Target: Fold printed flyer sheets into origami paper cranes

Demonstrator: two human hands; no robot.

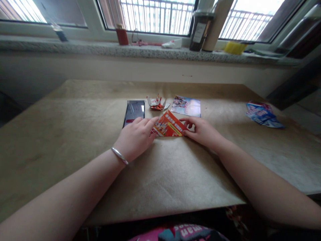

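Red paper triangle [168,125] lies between my left hand [135,139] and right hand [202,131], fingers loosely spread, tips pressing its corners toward the desk [75,140].

Left hand [135,138], right hand [202,131], angled inward

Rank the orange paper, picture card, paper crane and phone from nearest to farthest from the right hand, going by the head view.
From the right hand:
1. Orange paper: touching it, on its left.
2. Picture card: ahead, slightly left.
3. Paper crane: ahead and left, beside the card.
4. Phone: far left, by the left hand.
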